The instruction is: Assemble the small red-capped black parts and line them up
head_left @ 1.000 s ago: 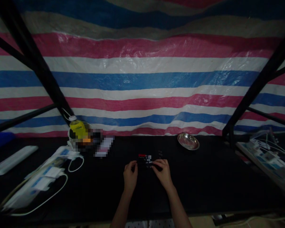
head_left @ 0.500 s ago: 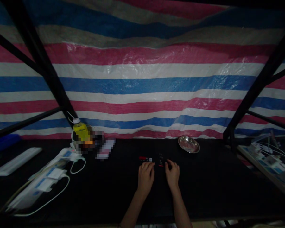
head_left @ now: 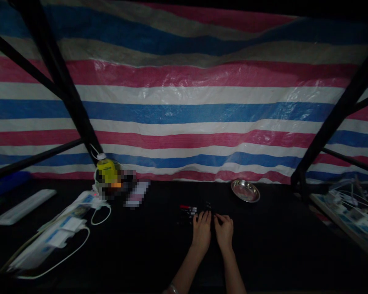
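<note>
My left hand [head_left: 202, 232] reaches over the dark table, fingers stretched forward and slightly apart, with its fingertips by some small dark pieces [head_left: 208, 204]. Just to its left lie several small slim items with white bands; the farthest, a red pen-like piece [head_left: 185, 207], shows most clearly. Close on the right, my right hand [head_left: 224, 231] has its fingers curled and its thumb and forefinger drawn together. Whatever is between them is too dark and small to make out. The two hands are side by side, a narrow gap apart.
A round metal dish [head_left: 245, 191] sits at the back right. Toward the left are a blurred-out phone-like slab [head_left: 138, 194], a yellow bottle [head_left: 107, 169] and a white power strip [head_left: 59, 232] with cables. Black frame posts [head_left: 75, 118] and striped sheeting [head_left: 196, 112] stand behind.
My left hand has moved right, away from the red piece and toward my right hand, uncovering more small items. My right hand has hardly moved. The view has shifted slightly.
</note>
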Demonstrator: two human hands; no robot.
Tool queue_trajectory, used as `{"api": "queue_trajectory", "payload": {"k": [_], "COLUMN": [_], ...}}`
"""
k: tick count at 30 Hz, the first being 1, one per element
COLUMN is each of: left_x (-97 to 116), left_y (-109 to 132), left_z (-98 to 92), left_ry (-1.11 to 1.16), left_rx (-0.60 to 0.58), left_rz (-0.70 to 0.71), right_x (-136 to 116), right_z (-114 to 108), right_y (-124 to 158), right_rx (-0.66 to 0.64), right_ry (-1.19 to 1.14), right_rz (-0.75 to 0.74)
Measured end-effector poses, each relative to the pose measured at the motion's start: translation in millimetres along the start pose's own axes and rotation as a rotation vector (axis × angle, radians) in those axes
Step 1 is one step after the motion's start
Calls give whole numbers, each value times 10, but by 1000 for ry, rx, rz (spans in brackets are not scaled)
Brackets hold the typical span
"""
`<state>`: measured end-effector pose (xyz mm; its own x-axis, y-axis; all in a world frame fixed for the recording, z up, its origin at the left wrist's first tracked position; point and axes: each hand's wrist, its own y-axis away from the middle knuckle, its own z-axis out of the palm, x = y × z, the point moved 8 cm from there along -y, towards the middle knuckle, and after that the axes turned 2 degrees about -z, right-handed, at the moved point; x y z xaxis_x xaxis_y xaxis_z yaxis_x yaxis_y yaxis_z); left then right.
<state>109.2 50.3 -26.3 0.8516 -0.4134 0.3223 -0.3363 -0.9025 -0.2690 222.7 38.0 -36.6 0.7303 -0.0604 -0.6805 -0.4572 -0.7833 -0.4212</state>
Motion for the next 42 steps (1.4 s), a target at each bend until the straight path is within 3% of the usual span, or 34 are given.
{"api": "queue_trajectory", "payload": {"k": [14,29,42], "left_x": [60,95,103], "left_y": [33,29,68], "left_z": [-151,-102,-132], "left_ry": [78,161,222], "left_rx": [-29,-71,14], "left_rz": [14,71,125], "right_x": [-21,159,122], "right_z": [-53,-7,18], "right_y": [17,28,33], "right_rx": [-11,62,19], "right_ry": [-32,-117,-90], "right_rz": [43,64,51]}}
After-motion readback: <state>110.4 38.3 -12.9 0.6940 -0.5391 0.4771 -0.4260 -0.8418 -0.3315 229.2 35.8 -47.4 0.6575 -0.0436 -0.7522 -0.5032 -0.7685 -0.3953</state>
